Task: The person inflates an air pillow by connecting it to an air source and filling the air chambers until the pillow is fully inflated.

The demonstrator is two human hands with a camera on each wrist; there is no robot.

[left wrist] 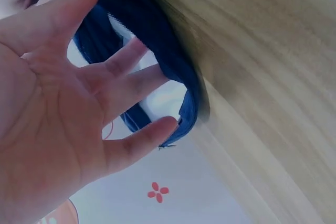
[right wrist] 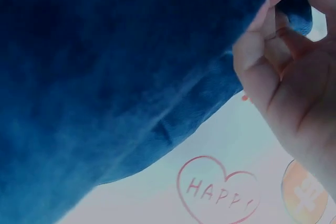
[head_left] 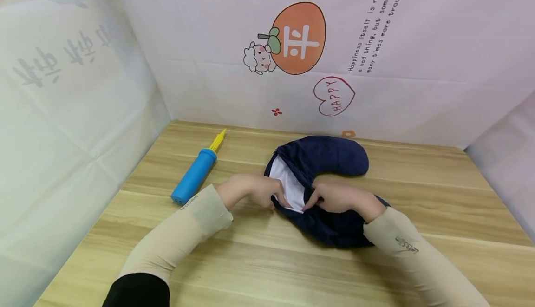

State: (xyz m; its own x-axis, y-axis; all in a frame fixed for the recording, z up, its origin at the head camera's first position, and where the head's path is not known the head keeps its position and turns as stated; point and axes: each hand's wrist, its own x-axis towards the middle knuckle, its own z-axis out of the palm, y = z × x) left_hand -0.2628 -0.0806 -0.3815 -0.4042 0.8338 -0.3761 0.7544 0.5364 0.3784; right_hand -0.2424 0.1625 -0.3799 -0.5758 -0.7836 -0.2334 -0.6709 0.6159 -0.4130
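Observation:
A navy blue U-shaped neck pillow (head_left: 334,153) lies on the table, its zipped opening spread apart on the left side. White inner material (head_left: 288,181) shows inside the gap. My left hand (head_left: 265,190) is at the opening's near left edge; in the left wrist view its fingers (left wrist: 139,85) reach into the gap, with the thumb held apart outside. My right hand (head_left: 334,196) pinches the pillow's edge at the right side of the opening. In the right wrist view the curled right fingers (right wrist: 257,66) are beside the blue fabric, which hides part of them.
To the left on the table (head_left: 234,270) lies a blue hand pump (head_left: 194,177) with a yellow nozzle (head_left: 218,140) pointing to the back. A white printed sheet (head_left: 209,42) hangs behind the table, and more white sheeting (head_left: 71,135) borders the left side.

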